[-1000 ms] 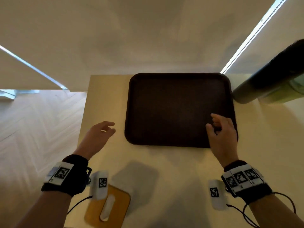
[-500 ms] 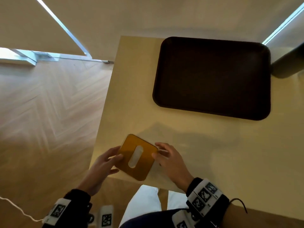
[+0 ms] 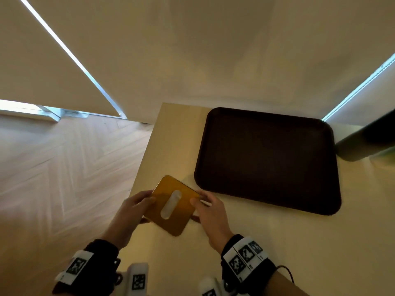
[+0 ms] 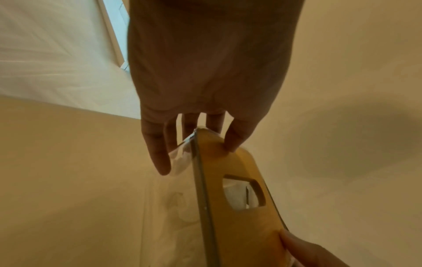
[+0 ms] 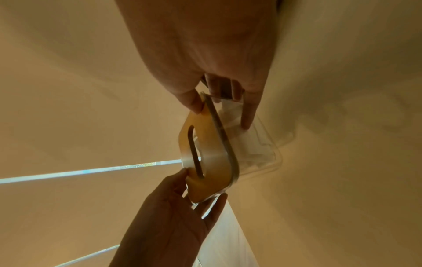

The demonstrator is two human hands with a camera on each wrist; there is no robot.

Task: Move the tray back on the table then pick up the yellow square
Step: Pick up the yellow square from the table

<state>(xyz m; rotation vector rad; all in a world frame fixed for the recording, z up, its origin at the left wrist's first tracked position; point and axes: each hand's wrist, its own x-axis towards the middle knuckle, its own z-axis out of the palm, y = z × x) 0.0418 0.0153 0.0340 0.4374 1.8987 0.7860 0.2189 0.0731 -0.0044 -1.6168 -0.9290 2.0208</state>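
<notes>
The yellow square [image 3: 172,205] is a flat amber lid with a slot in its middle, atop a clear container with white contents. Both hands hold it above the table's near left corner. My left hand [image 3: 130,208] grips its left edge, thumb on top and fingers beneath. My right hand [image 3: 210,210] pinches its right edge the same way. The left wrist view shows the yellow square [image 4: 237,189] edge-on with my left hand [image 4: 194,144] at its corner. In the right wrist view my right hand [image 5: 219,101] holds the yellow square [image 5: 207,155]. The dark brown tray [image 3: 267,159] lies flat at the table's back.
The light wooden table [image 3: 277,253] ends at a left edge with herringbone floor [image 3: 64,167] beyond. A dark cylindrical object [image 3: 367,139] stands right of the tray. Pale blinds hang behind the table.
One second ago my right hand was on the tray's front right corner and my left hand hovered open. Both hands then came to the yellow square and have raised it off the table.
</notes>
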